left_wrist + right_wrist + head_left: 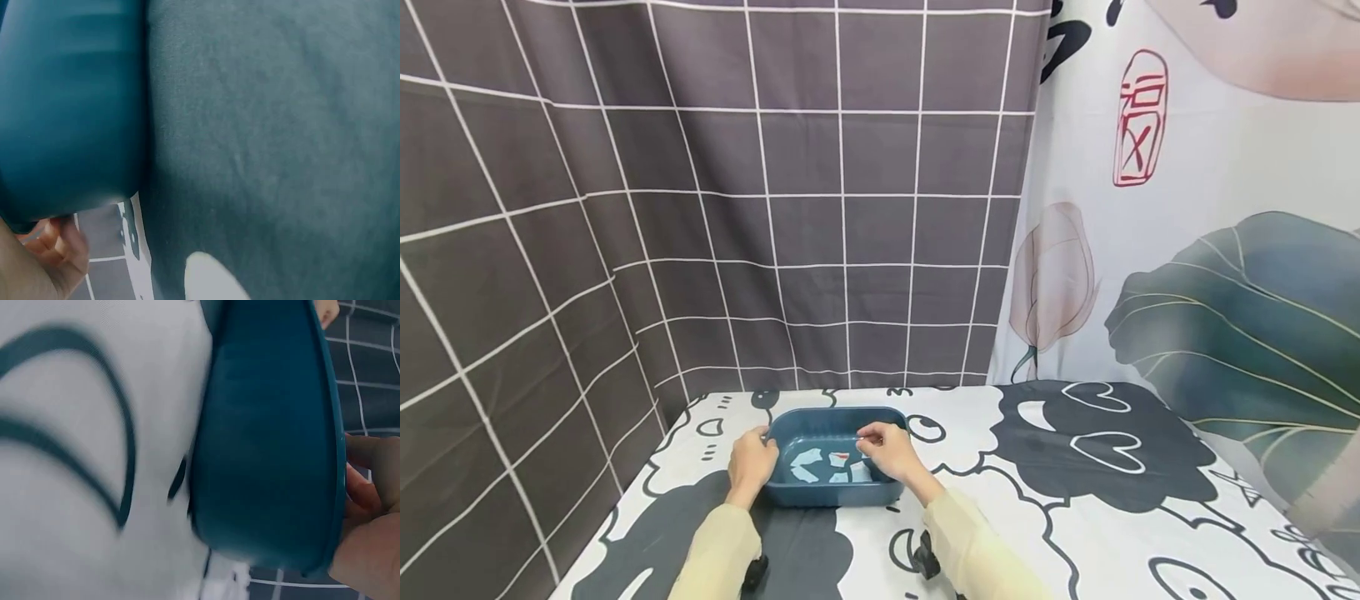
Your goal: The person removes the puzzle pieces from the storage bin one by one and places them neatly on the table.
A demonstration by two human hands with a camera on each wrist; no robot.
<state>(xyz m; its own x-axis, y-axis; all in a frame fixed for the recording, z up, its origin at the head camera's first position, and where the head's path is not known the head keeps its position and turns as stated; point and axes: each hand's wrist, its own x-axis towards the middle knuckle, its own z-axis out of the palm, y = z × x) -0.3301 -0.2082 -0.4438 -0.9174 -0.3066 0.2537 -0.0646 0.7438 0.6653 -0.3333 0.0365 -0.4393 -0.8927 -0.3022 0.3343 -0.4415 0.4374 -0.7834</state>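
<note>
A dark blue rectangular basin [805, 495] with rounded corners stands on the patterned cloth. Several pale torn scraps [807, 457] lie on its floor, and one scrap [839, 459] bears a red mark. My left hand [752, 463] grips the basin's left rim; in the left wrist view its curled fingers [67, 247] show at the basin's end. Over the basin's right part hovers my right hand [887, 450], thumb and fingers bent together above the scraps. In the right wrist view the basin wall [269, 437] hides the fingertips, so whether they pinch anything cannot be made out.
The tabletop cloth [955, 517] is white and dark grey with cartoon faces. A grey curtain [880, 233] with white grid lines hangs behind and at the left. A floral curtain [1217, 183] hangs at the right. Black wrist devices [927, 557] sit below the cream sleeves.
</note>
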